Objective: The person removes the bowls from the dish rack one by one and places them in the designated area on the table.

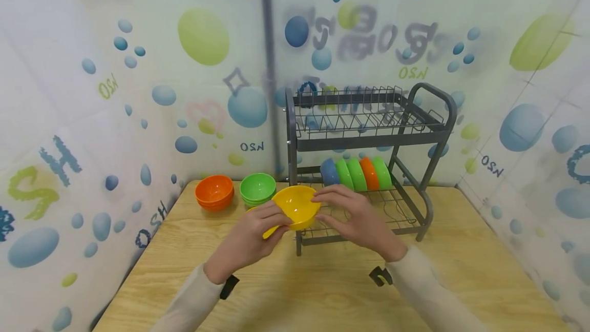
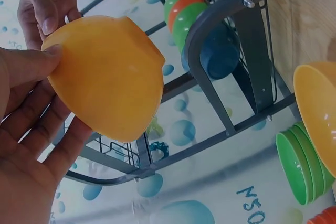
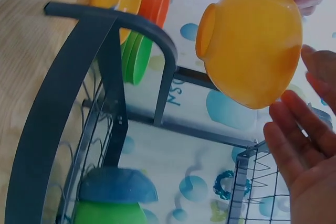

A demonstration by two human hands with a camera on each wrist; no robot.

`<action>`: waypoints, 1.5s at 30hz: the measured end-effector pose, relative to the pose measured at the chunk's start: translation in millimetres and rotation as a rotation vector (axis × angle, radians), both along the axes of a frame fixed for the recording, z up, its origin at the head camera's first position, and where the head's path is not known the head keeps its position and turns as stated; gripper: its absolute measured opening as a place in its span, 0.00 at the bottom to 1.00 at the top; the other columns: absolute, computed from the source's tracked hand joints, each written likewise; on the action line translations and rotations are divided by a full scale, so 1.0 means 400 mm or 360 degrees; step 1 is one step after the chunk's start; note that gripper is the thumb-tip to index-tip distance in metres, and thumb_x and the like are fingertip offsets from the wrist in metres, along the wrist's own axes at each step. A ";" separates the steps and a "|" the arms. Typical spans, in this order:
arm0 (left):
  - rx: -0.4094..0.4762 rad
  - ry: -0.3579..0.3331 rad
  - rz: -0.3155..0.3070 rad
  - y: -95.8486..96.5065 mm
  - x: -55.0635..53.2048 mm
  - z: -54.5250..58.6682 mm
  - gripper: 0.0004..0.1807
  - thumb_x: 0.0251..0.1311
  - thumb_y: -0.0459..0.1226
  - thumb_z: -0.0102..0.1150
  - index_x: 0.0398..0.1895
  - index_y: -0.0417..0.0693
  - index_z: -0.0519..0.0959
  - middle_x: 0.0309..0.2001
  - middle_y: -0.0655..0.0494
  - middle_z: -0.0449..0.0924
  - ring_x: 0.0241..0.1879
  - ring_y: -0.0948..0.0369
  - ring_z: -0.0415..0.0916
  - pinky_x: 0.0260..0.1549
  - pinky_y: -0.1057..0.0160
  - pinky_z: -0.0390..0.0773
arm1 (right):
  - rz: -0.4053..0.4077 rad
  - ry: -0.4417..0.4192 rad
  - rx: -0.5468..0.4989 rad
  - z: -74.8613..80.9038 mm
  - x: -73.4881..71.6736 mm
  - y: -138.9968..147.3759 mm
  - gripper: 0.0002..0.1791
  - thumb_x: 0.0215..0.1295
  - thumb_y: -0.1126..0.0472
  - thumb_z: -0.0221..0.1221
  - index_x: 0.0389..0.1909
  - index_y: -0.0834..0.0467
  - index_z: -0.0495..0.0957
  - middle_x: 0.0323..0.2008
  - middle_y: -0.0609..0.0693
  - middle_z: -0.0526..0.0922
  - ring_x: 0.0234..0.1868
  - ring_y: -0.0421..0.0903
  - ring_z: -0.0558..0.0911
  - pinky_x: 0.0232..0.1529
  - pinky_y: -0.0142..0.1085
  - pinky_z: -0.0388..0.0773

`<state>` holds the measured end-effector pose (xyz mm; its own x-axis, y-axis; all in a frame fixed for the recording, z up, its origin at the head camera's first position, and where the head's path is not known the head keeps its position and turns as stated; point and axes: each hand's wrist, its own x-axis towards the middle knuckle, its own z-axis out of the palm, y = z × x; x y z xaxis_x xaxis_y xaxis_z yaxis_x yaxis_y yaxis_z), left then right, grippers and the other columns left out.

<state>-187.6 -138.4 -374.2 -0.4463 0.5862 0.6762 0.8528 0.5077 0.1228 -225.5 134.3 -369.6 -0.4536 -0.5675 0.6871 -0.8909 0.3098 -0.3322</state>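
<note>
Two hands [image 1: 251, 234] [image 1: 359, 218] at yellow bowl [image 1: 298, 207] rim; rack [image 1: 364, 142] behind; air beneath.

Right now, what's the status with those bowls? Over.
Left grip pinching yellow bowl in midair. Right grip open at its rim. Dish rack close behind.

Left-wrist view: we see the left hand [image 2: 23, 166] with its thumb on a tilted yellow bowl [image 2: 107, 77]; the right hand [image 2: 50, 1] is at the bowl's upper edge, contact unclear. Behind, we note a dark rack [image 2: 260, 61] holding green bowls [image 2: 182, 25], an orange bowl [image 2: 185, 8] and a blue bowl [image 2: 220, 59]. Along the right edge we find a second yellow bowl [image 2: 317, 98], nested green bowls [image 2: 296, 166] and, cut off, orange bowls [image 2: 325, 217].
</note>
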 end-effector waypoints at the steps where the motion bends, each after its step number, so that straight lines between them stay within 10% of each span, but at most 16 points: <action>1: 0.0007 0.0002 0.0005 -0.005 0.000 -0.001 0.13 0.54 0.28 0.75 0.43 0.46 0.86 0.46 0.55 0.88 0.50 0.57 0.84 0.53 0.58 0.85 | -0.0018 -0.0032 -0.0005 0.001 -0.003 -0.005 0.22 0.63 0.62 0.71 0.58 0.58 0.82 0.57 0.51 0.84 0.59 0.45 0.82 0.60 0.35 0.82; 21: 0.0060 0.0062 0.0248 -0.117 -0.022 -0.045 0.12 0.48 0.26 0.78 0.35 0.44 0.88 0.39 0.55 0.89 0.40 0.60 0.82 0.42 0.57 0.88 | -0.0218 -0.1216 -0.0419 0.025 -0.093 -0.091 0.29 0.72 0.40 0.59 0.72 0.38 0.68 0.67 0.42 0.78 0.68 0.45 0.76 0.71 0.50 0.73; 45: -0.0174 -0.0136 0.0541 -0.161 -0.102 -0.190 0.07 0.49 0.31 0.79 0.31 0.49 0.90 0.31 0.61 0.87 0.33 0.65 0.78 0.35 0.66 0.84 | -0.0380 -0.1245 -0.0505 0.032 -0.164 -0.182 0.17 0.75 0.47 0.59 0.56 0.51 0.81 0.51 0.46 0.88 0.51 0.46 0.86 0.59 0.44 0.83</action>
<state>-228.5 -202.8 -450.4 -0.6803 0.4614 0.5695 0.6221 0.7743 0.1158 -291.0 61.5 -356.6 -0.9431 -0.2318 0.2385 -0.2944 0.2482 -0.9229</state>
